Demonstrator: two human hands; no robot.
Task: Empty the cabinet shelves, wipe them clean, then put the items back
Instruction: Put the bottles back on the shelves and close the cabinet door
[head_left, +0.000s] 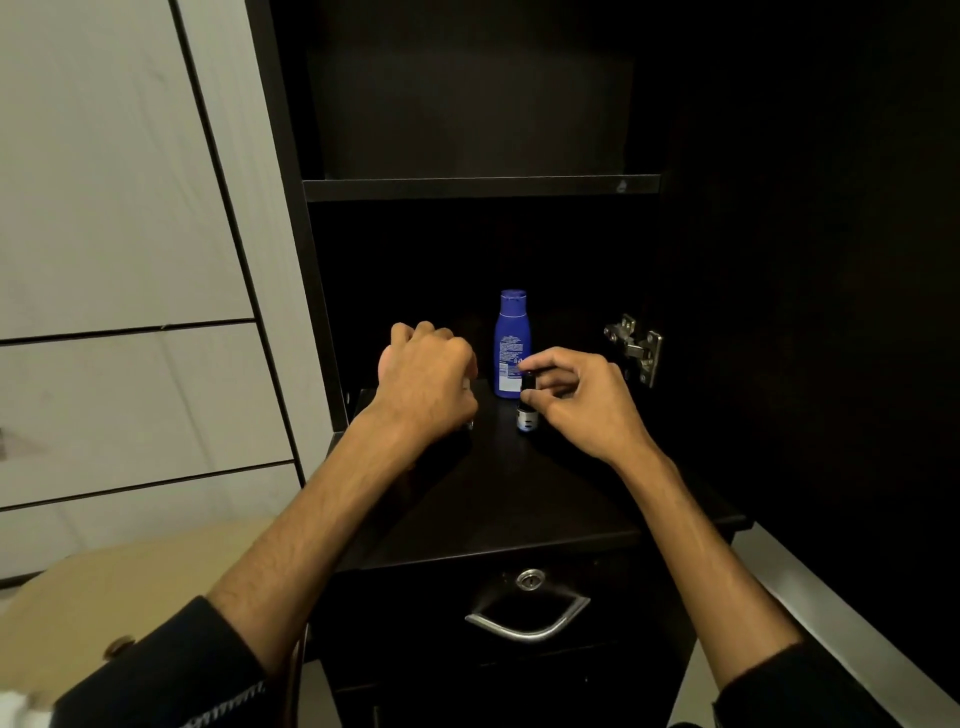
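From the head camera, a blue lotion bottle (511, 343) stands upright on the dark cabinet shelf (498, 488), just behind a small dark bottle (525, 410) pinched by the right hand (576, 400), while the left hand (426, 379) curls beside it, its grasp hidden.

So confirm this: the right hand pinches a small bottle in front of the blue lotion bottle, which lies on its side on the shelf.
Not quite. In the head view the blue lotion bottle stands upright on the shelf. The rest holds: the right hand pinches the small bottle in front of it.
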